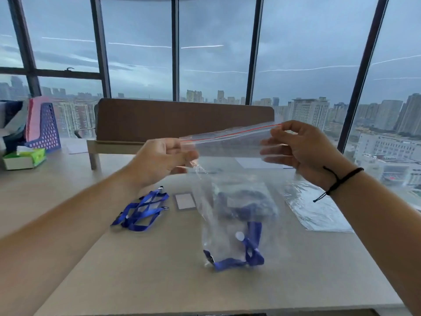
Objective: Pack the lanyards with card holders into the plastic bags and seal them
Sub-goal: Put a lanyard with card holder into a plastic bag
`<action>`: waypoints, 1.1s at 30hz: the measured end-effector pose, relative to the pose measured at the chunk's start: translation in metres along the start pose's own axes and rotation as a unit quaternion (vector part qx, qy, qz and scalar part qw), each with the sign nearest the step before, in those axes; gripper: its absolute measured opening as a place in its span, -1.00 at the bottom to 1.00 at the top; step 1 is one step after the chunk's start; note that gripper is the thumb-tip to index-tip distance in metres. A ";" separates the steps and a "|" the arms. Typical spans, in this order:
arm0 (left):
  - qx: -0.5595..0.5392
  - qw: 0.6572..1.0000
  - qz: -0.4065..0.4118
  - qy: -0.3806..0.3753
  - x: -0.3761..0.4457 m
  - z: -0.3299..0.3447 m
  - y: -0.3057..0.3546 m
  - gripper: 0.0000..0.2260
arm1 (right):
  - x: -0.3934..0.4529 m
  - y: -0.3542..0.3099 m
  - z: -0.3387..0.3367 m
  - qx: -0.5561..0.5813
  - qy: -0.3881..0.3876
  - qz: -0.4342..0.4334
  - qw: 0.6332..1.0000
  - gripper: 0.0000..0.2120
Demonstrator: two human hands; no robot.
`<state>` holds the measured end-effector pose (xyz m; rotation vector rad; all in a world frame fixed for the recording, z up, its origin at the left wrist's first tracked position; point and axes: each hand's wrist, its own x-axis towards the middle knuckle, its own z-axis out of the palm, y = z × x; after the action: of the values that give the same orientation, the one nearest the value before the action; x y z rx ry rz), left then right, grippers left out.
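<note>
Both hands held a clear plastic bag (230, 201) up above the table (159, 270), the left hand (159, 163) pinching the left end of its red zip strip (230, 134) and the right hand (298, 149) pinching the right end. One blue lanyard (248, 254) with its card holder already hung inside at the bottom. The seal looked drawn taut, though whether it was fully pressed closed could not be told. Work remained: a second blue lanyard (141, 210) and a card holder (185, 201) lay loose on the table to the left, and a spare bag (316, 208) waited flat on the right.
</note>
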<state>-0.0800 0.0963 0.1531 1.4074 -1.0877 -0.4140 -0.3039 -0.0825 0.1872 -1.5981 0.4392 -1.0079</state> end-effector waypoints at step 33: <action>0.287 0.953 -0.097 0.029 0.220 0.132 -0.198 -0.48 | 0.246 0.222 -0.057 -0.106 0.140 0.217 0.960 -0.91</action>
<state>-0.0063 -0.1928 0.0254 2.0382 -1.0713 -0.1953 -0.1591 -0.3637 0.0721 -1.4550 1.0744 -0.8669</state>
